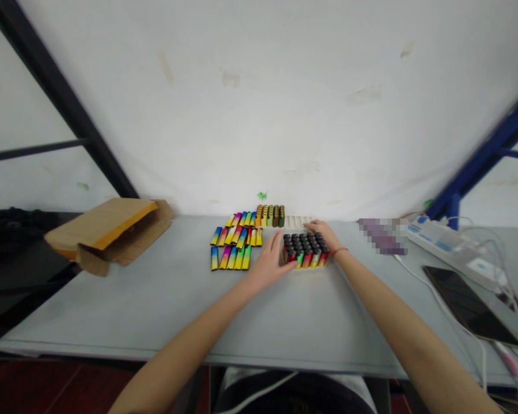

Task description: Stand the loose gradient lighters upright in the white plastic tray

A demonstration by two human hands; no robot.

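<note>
Both my hands are at a tight block of upright lighters [305,250], which have black tops and rainbow-striped bodies. My left hand [267,261] presses against the block's near left side. My right hand [322,233] lies over its far right corner. The block stands on a white tray [297,222], whose far part shows bare. Left of my hands, several striped lighters [235,247] lie flat in rows. Behind those, a row of upright lighters [270,215] has orange and green bodies.
A grey table [112,305] stands against a white wall, with a cardboard envelope [107,233] at its left. To the right are a blurred purple object [382,236], a power strip [449,244], white cables and a dark phone [470,305].
</note>
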